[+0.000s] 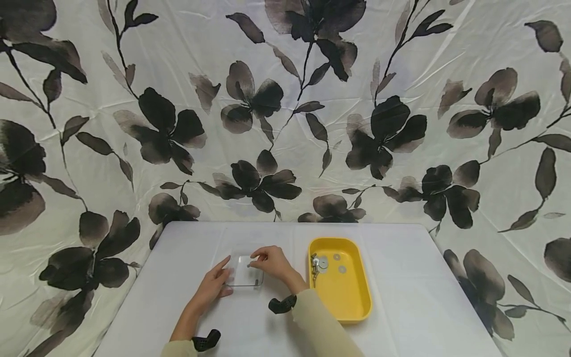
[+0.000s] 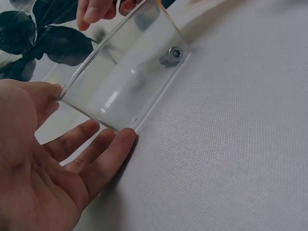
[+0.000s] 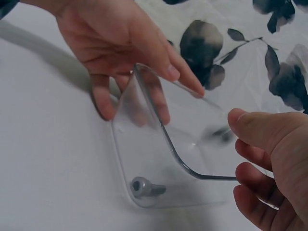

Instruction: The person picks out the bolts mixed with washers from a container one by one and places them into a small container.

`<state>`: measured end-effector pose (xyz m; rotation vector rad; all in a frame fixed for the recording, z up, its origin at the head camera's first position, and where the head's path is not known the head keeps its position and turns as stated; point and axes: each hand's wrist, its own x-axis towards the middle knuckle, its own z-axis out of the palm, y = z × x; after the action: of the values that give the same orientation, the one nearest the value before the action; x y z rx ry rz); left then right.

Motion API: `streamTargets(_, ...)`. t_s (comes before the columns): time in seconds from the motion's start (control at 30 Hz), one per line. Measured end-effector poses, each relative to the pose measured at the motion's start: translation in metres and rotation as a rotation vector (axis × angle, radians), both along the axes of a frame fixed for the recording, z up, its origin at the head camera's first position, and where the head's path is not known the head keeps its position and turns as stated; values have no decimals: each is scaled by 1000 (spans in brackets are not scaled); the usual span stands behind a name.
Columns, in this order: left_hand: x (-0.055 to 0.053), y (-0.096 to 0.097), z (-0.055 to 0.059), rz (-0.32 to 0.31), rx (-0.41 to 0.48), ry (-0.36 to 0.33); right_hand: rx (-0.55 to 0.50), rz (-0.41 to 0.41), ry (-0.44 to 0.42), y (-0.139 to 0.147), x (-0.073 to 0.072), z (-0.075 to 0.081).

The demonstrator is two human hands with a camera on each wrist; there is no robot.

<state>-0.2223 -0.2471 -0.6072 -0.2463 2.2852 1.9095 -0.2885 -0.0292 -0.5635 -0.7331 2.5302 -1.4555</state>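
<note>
Pinching a small grey metal bolt (image 3: 220,135) between thumb and fingers, the right hand (image 1: 272,264) hangs over a clear, rigid-looking box with rounded corners (image 3: 126,156), which sits left of centre in the lower part of the head view. The bolt is blurred, so its thread cannot be made out; it is probably light, hard and smooth enough to roll between fingertips, and its head should give the surest hold. The left hand (image 1: 211,285), apart from the right, rests its loosely spread thumb and fingers against the box's left side. The box is likely light, stiff and slick, apt to slide and perhaps to crack if knocked; its rim or two opposite walls look best to hold. Inside, at its lower right corner in the head view, a silver socket-head bolt (image 2: 172,56) lies on its side. Farther out, right of centre, a yellow rounded tray (image 1: 341,300) stands on the white-covered desk (image 1: 410,297), with silver bolts (image 1: 314,270) and flat grey washers (image 1: 342,269) towards its upper end.
</note>
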Motion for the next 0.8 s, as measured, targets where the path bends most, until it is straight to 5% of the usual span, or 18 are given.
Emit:
streamTargets(0.47,0,1,1,2,30,21,12,-25,2,4,0,-5)
streamTargets(0.8,5,2,-1,57,-39,40,41,-10,-4,28,-4,4)
